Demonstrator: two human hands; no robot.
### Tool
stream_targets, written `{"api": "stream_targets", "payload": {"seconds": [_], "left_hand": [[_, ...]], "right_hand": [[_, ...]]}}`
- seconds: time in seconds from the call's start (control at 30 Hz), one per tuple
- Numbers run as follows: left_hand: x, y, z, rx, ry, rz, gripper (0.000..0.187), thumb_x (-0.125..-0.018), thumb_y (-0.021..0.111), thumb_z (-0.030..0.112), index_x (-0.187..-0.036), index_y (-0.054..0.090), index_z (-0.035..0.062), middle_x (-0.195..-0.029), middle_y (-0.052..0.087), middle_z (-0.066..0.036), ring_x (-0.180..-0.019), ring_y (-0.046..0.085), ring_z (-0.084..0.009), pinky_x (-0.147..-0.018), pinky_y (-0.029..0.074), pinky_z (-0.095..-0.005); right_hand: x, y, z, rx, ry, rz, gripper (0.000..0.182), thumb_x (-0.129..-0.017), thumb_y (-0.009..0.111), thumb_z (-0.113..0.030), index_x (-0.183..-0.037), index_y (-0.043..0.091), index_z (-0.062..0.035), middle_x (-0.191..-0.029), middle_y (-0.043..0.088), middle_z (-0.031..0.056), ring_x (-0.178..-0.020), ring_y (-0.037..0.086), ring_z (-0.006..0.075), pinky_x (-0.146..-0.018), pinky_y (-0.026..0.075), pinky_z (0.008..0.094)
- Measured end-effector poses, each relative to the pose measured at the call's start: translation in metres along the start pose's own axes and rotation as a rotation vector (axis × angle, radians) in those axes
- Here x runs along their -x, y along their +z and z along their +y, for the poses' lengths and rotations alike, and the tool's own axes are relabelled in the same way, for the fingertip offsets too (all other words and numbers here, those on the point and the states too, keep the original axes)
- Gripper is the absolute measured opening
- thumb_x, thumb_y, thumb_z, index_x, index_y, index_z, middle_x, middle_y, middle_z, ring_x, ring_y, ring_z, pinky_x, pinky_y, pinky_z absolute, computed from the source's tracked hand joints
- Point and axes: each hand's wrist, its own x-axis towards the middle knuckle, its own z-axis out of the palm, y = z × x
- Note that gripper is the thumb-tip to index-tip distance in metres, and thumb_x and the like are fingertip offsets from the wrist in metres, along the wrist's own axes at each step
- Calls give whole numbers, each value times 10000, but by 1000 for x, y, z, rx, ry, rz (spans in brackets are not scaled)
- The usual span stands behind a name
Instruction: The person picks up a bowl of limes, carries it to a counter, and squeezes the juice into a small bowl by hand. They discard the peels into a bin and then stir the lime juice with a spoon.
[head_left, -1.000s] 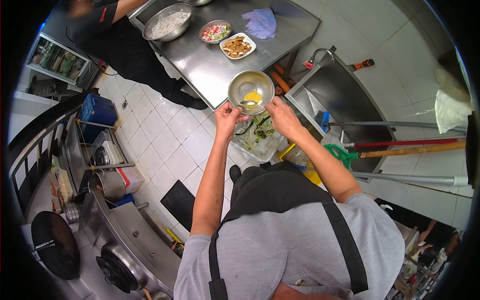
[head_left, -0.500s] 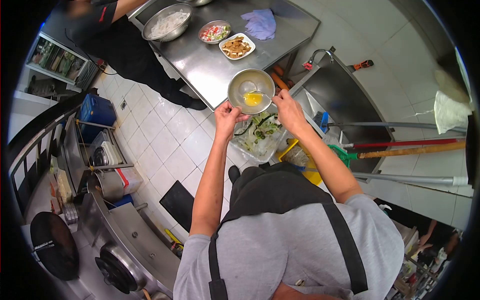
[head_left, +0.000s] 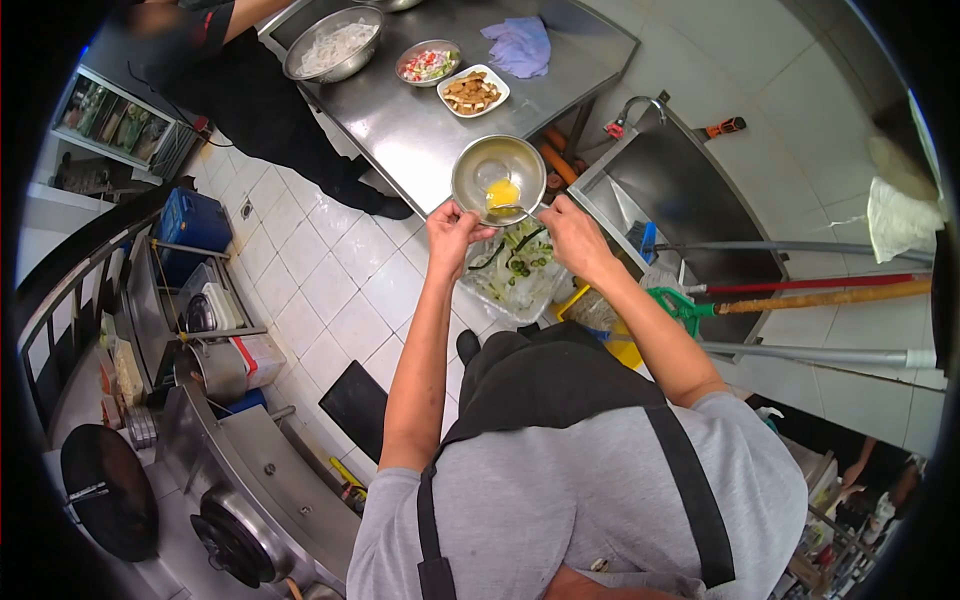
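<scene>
My left hand [head_left: 455, 235] grips the near left rim of a small metal bowl [head_left: 470, 165], which is tilted towards me. Yellow beaten egg [head_left: 502, 193] lies in the bottom of the bowl. In my right hand [head_left: 577, 238] is the handle of a metal utensil [head_left: 512, 209], its end in the egg; whether it is a spoon or a fork I cannot tell. Below the bowl stands a clear tub [head_left: 515, 290] with green and pale vegetable scraps.
A steel table [head_left: 400, 130] ahead bears a bowl of white noodles [head_left: 340, 45], a bowl of chopped vegetables [head_left: 428, 65], a white dish of brown pieces [head_left: 473, 93] and a purple cloth [head_left: 520, 47]. A person [head_left: 260, 110] stands left of it. Long handles and a sink [head_left: 690, 170] lie right.
The utensil has swung lower in the bowl, towards its near side, along with my right hand. The bowl has shifted slightly left and up.
</scene>
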Motion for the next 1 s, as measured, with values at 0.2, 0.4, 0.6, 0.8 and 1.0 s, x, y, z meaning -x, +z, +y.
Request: {"api": "stream_targets", "payload": {"seconds": [0.2,0.4,0.6,0.8,1.0], "left_hand": [[0,-6,-6,-9,2,-8,86,-859,578,-47,-792,535,-14,-803,646,-111,-665,685,-194,-607,641,-312],[-2,-10,-3,-15,-10,3,83,-866,580,-42,-804,535,-10,-820,659,-123,-674,695,-204,-620,642,-318],[-15,-27,-7,-24,-16,13,103,-879,589,-40,-817,519,2,-853,677,-158,-751,726,-264,-646,644,-346],[-39,-42,-8,49,-109,60,103,-896,581,-43,-844,502,-3,-895,680,-224,-797,728,-357,-665,646,-377],[-75,-80,-5,110,-199,46,94,-904,578,-44,-871,494,-20,-931,662,-233,-806,721,-378,-683,650,-393]], "right_hand": [[11,-7,-6,-6,-18,12,254,-802,534,57,-1025,636,-9,-1000,553,185,-933,615,396,-793,505,479],[25,-19,-12,4,-45,4,243,-818,529,44,-1026,645,-6,-992,555,173,-919,613,386,-784,495,468],[46,-25,0,-59,-2,28,211,-810,574,34,-998,663,-5,-981,563,177,-927,609,381,-786,493,461],[56,3,38,-194,128,165,135,-850,617,-9,-966,682,8,-888,593,191,-853,611,385,-749,492,441],[71,27,45,-265,390,126,172,-815,614,-61,-933,704,27,-882,665,236,-845,657,391,-791,517,452]]}}
